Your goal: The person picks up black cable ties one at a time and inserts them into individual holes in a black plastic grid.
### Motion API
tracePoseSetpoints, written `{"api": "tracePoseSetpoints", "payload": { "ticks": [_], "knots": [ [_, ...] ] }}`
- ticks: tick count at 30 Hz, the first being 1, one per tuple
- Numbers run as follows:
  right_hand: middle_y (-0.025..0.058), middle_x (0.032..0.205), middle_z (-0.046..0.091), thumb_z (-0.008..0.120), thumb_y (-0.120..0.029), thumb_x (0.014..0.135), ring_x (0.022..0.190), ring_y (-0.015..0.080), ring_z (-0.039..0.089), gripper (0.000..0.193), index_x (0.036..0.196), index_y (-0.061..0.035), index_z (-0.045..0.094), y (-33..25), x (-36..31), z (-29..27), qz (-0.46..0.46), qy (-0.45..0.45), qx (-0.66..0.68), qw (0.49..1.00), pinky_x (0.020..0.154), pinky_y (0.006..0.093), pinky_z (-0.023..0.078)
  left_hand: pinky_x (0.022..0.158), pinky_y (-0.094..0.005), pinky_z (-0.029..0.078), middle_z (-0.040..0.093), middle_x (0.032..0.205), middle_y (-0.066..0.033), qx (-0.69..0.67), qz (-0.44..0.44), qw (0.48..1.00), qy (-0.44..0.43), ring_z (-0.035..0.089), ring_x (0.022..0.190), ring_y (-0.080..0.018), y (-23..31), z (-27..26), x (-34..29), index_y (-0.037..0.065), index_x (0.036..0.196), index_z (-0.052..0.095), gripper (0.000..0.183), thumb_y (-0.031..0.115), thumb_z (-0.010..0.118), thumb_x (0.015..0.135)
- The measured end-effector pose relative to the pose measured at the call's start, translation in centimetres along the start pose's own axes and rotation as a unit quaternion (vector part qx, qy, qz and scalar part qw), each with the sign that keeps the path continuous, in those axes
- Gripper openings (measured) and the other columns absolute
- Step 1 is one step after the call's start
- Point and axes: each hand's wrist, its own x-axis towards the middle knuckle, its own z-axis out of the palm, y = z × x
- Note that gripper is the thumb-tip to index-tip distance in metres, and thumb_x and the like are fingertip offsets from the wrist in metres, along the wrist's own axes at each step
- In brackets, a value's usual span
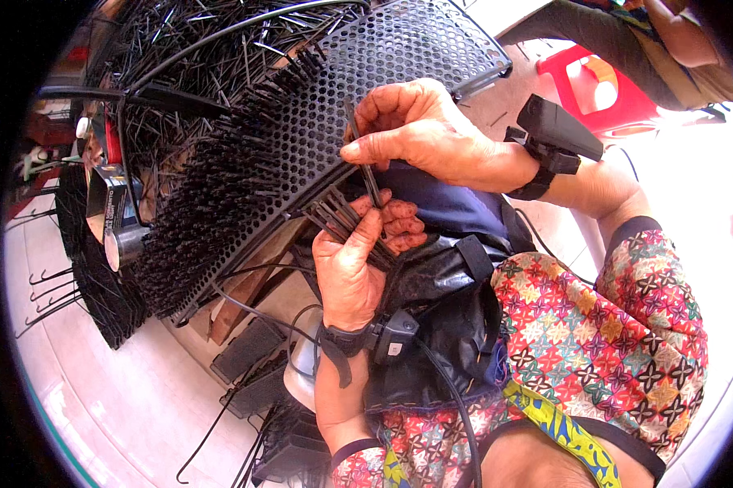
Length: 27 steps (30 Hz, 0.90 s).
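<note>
My left hand (pixel 352 264) is closed around a bundle of thin dark rods (pixel 331 213), which fan out between thumb and fingers. Just beyond it, my right hand (pixel 431 142) pinches a dark rod (pixel 370 185) between thumb and fingertips. That rod's lower end reaches down to the left hand's fingers. Both hands are at the near edge of a black tray (pixel 399 49) full of round holes. Similar rods (pixel 212 187) stand packed upright over its left part, while the holes toward the right show bare.
Behind the tray lies a heap of loose dark rods (pixel 220 49). A metal can (pixel 125 246) stands at its left end. Bent wire hooks (pixel 53 289) stick out at far left. Dark blocks (pixel 248 350) and cables lie below. A red stool (pixel 627 102) and another person are upper right.
</note>
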Motion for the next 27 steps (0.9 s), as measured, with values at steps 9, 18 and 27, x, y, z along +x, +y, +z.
{"api": "tracePoseSetpoints", "payload": {
  "ticks": [9,18,27],
  "knots": [
    [0.0081,0.065,0.058,0.060,-0.005,0.073,0.052,0.0116,0.056,0.009,0.076,0.0031,0.056,-1.5,1.4,-0.9,0.020,0.015,0.025,0.999,0.044,0.0210,0.047,0.067,-0.0366,0.050,0.056,0.093,-0.0187,0.007,0.009,0.999,0.049,0.058,0.078,-0.0264,0.1,-0.2,0.3,-0.003,0.100,0.048,0.023,0.013,0.048,0.083],
    [0.0098,0.061,0.056,0.052,-0.001,0.077,0.053,0.0140,0.058,0.022,0.097,0.0013,0.043,-1.0,5.3,0.1,-0.229,0.064,-0.139,0.961,0.047,0.0236,0.048,0.072,-0.0396,0.048,0.054,0.097,-0.0181,-0.044,0.010,0.998,0.042,0.056,0.085,-0.0273,0.1,-0.8,1.1,0.002,0.099,0.046,0.020,0.015,0.046,0.084],
    [0.0063,0.070,0.058,0.047,-0.006,0.083,0.059,0.0102,0.059,0.019,0.101,0.0001,0.044,0.6,7.3,1.2,-0.366,0.099,-0.339,0.861,0.053,0.0198,0.048,0.071,-0.0393,0.049,0.055,0.095,-0.0187,-0.057,0.011,0.997,0.044,0.057,0.084,-0.0277,-0.2,0.3,1.1,0.001,0.099,0.046,0.021,0.015,0.045,0.085]
  ]
}}
